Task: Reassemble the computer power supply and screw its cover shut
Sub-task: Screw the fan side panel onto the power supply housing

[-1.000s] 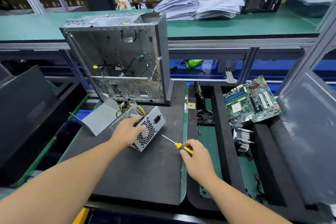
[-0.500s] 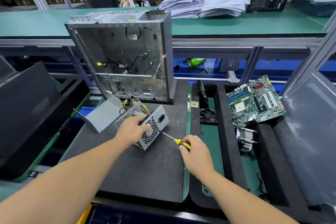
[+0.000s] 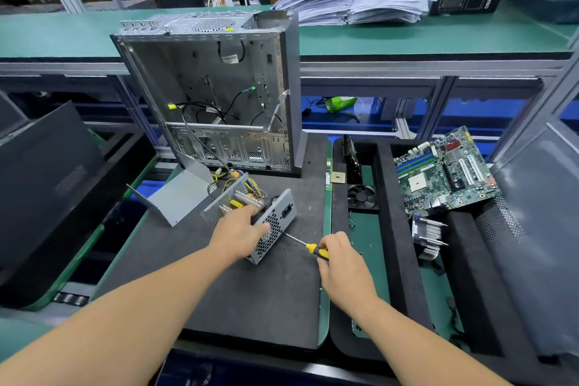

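Observation:
The open power supply (image 3: 275, 222) lies on the black foam mat (image 3: 238, 298), its perforated metal end facing right and its circuit board and yellow wires exposed on top. My left hand (image 3: 239, 236) grips its near top edge. My right hand (image 3: 338, 255) holds a yellow-and-black screwdriver (image 3: 308, 247), whose shaft points left with the tip against the supply's perforated end. The bent grey metal cover (image 3: 178, 194) lies apart on the mat, to the left of the supply.
An empty computer case (image 3: 216, 91) stands upright behind the supply, cables hanging inside. To the right, a foam tray (image 3: 388, 229) holds a fan (image 3: 362, 196), a motherboard (image 3: 445, 172) and a heatsink (image 3: 427, 236). Black panels lean at both sides.
The view has shifted slightly. My hands stay on the power supply and screwdriver, with the tip still at the supply's perforated end.

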